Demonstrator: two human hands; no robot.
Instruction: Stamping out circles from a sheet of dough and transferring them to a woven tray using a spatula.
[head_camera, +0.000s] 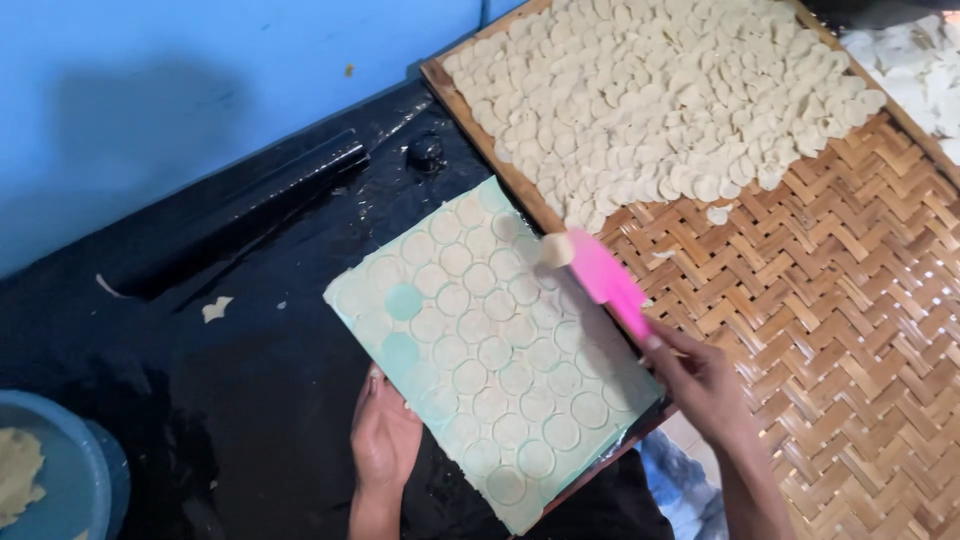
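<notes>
A pale green mat (402, 302) lies on the black table, covered by a thin dough sheet (500, 350) cut into several round discs. My left hand (384, 438) rests on the table at the mat's near left edge, fingers touching it. My right hand (700, 385) grips a pink spatula (607, 280), held over the mat's right side with a dough disc (556, 250) on its tip. Beside the mat stands a woven bamboo tray (850, 330) with a heap of cut dough discs (660, 90) in its far half.
A black rolling pin (235, 215) lies at the back of the plastic-covered table (200, 400), against a blue wall (200, 70). A blue bowl (70, 490) with dough scraps sits at the near left. Small dough bits (215, 308) lie on the table. White pieces (920, 70) sit at far right.
</notes>
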